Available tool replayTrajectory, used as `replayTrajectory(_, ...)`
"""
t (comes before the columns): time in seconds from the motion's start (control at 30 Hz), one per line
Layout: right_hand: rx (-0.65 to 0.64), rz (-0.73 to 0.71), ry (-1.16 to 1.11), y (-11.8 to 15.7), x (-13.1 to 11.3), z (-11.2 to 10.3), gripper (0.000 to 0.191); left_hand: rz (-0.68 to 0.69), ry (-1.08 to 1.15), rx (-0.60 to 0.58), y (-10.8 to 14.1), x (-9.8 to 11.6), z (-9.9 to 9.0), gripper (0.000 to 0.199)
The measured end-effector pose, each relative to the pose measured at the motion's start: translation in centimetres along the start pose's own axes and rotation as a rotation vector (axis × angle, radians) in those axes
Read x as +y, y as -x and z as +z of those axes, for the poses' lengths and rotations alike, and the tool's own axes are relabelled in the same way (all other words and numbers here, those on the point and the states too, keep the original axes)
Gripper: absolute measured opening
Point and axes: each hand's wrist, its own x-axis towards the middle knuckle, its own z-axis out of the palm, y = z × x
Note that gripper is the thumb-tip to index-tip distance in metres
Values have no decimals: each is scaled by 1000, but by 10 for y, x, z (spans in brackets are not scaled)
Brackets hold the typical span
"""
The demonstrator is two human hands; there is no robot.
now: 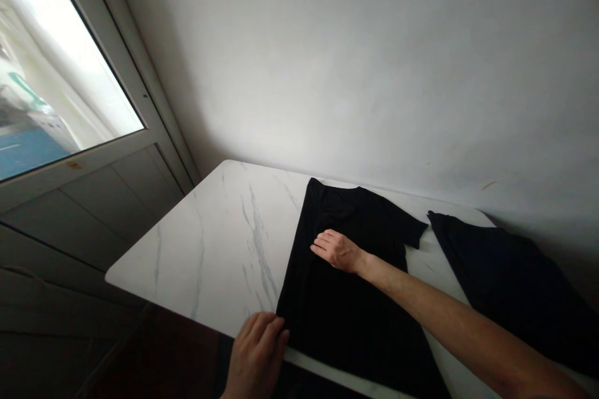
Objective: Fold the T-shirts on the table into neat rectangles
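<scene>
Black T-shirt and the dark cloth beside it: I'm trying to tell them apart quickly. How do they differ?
The black T-shirt lies flat with its collar and a sleeve showing, while the dark cloth shows neither and looks navy-black. The right hand rests on the T-shirt; the cloth is untouched. Both lie on the white marble table.

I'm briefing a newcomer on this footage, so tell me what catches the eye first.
The black T-shirt stands out, spread on the white marble-patterned table, with the right hand flat on its middle and the left hand at its near edge. A dark garment lies at the table's right end. At upper left, the bright glass door pane draws the eye too.
</scene>
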Motion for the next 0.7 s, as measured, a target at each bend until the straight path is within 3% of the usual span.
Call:
replayTrajectory(0.07, 27, 73, -48, -3, 0, 0, 28, -181, -118, -43, -4, -6, 0, 21)
replayTrajectory(0.13, 66, 138, -89, -7, -3, 1, 29, -320, -216, -176, -11, -9, -1, 22)
replayTrajectory(0.23, 99, 166, -153, -9, -10, 5, 31, -394, -258, -376, -24, -5, -2, 18)
replayTrajectory(0.3, 90, 160, -192, -8, -17, 7, 31, -395, -248, -437, -27, -1, -3, 14)
replayTrajectory(0.47, 71, 243, -290, -8, -41, 0, 37, -371, -197, -432, -18, 1, -5, 12)
replayTrajectory(0.7, -116, 161, -517, -11, -80, -7, 49, -190, -57, -292, 4, -10, -8, 31)
